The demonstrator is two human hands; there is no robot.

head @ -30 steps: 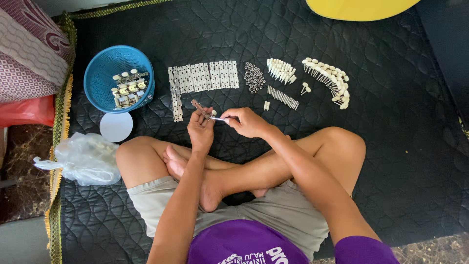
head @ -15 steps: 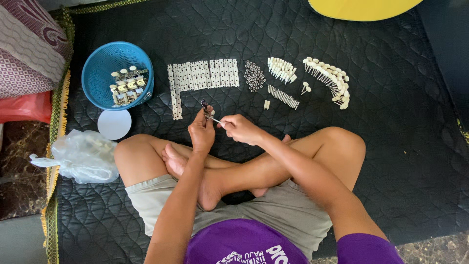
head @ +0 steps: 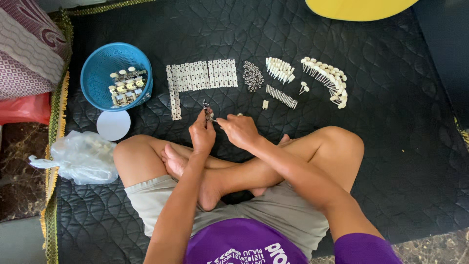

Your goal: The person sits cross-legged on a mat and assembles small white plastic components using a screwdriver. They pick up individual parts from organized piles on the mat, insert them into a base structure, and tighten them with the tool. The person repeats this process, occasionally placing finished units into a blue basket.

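I sit cross-legged on a black quilted mat [head: 400, 146]. My left hand [head: 202, 134] pinches a small metal part [head: 207, 108] upright above my shins. My right hand [head: 239, 129] touches that part from the right with a thin pin-like piece between its fingertips. Just beyond the hands lie rows of small metal plates [head: 201, 76], a cluster of tiny metal bits [head: 252, 76], a row of short metal rods [head: 282, 96] and cream-coloured knobbed pegs [head: 327, 79].
A blue plastic basket [head: 101, 63] with assembled metal-and-cream pieces stands at the left, a white round lid [head: 113, 125] below it. A clear plastic bag [head: 80, 156] lies by my left knee. Patterned cushions [head: 24, 49] lie at far left, a yellow object [head: 359, 7] at the top.
The metal part in my left hand has turned from slanted to more upright. My right hand has stayed pressed against it. The view shifted slightly.
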